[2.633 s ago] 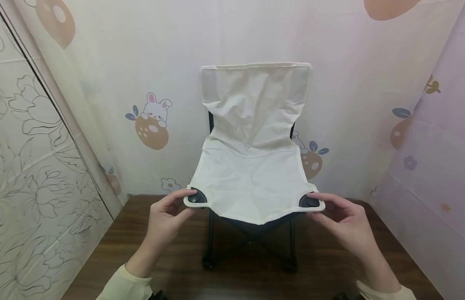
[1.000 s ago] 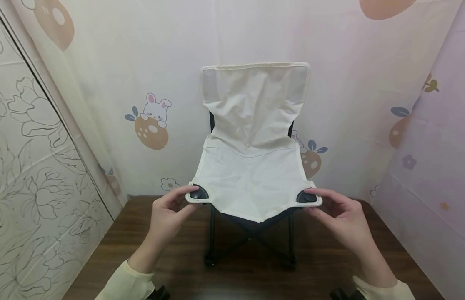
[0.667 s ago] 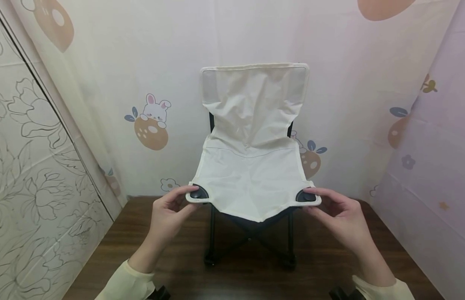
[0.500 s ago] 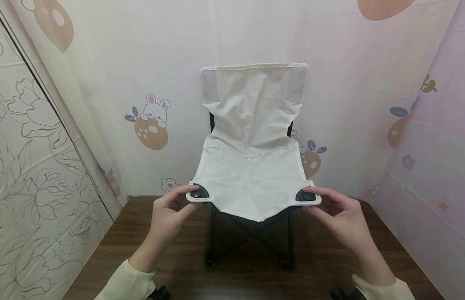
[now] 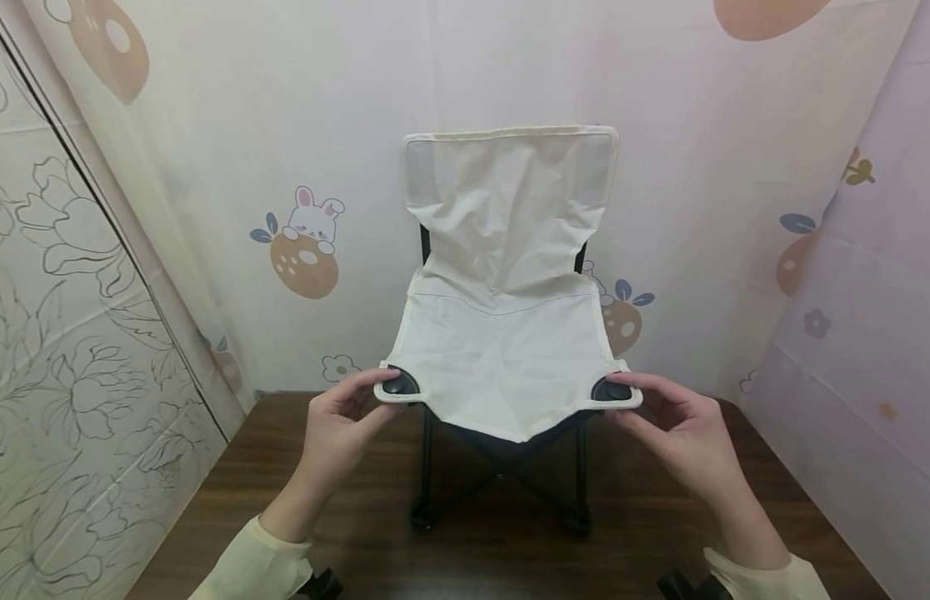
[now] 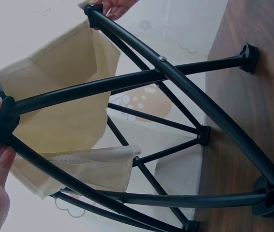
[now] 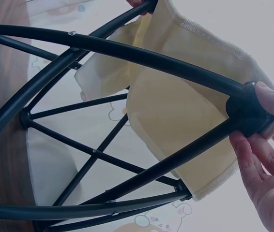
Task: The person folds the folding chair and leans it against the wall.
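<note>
A folding chair with a cream fabric seat and a dark tube frame stands unfolded, its back toward the curtain. My left hand pinches the seat's front left corner, a finger on top of the black corner piece and the thumb below. At the front right corner, my right hand grips the other black corner piece the same way. From below, the left wrist view shows crossed tubes meeting at the corner joint. The right wrist view shows fingers around the right joint.
The chair's feet rest on a dark wooden tabletop. Behind hangs a pale curtain printed with rabbits and fruit. A flower-patterned panel borders the left side, and a pale sheet borders the right.
Since the earliest frame, both hands and the seat's front corners have risen slightly and come a little closer together. Both hands keep their hold; over the last half second almost nothing moves.
</note>
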{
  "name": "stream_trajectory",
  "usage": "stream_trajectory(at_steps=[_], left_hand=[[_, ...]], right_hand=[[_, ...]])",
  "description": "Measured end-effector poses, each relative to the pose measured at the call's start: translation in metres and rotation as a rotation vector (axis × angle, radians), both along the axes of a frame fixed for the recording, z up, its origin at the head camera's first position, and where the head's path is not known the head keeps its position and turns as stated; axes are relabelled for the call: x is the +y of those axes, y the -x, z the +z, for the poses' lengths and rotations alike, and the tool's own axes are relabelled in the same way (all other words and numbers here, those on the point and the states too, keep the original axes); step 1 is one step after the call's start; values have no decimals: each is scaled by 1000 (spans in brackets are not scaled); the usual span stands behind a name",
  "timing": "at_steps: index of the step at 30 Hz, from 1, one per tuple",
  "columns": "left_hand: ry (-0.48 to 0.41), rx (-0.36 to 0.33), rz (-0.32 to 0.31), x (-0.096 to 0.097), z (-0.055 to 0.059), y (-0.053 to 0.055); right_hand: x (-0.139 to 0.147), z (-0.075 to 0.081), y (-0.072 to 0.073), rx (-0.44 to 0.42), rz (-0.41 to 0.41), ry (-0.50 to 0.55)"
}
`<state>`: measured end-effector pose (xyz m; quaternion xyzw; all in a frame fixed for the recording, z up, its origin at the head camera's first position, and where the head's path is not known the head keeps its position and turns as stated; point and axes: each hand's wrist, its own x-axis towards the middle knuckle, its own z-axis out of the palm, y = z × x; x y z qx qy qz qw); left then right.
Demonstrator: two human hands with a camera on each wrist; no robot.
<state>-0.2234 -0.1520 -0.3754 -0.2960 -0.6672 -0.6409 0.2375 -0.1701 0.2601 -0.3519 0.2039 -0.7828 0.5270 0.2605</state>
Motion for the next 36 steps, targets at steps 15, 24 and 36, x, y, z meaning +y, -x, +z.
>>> stream_trajectory(at_steps=[15, 24, 36], left_hand=[[-23, 10, -11, 2, 2, 1], [-16, 19, -12, 2, 3, 2], [-28, 14, -24, 3, 4, 3]], right_hand=[[-2, 1, 1, 1, -9, -6], [-3, 3, 2, -3, -15, -13], [-4, 4, 3, -10, -14, -11]])
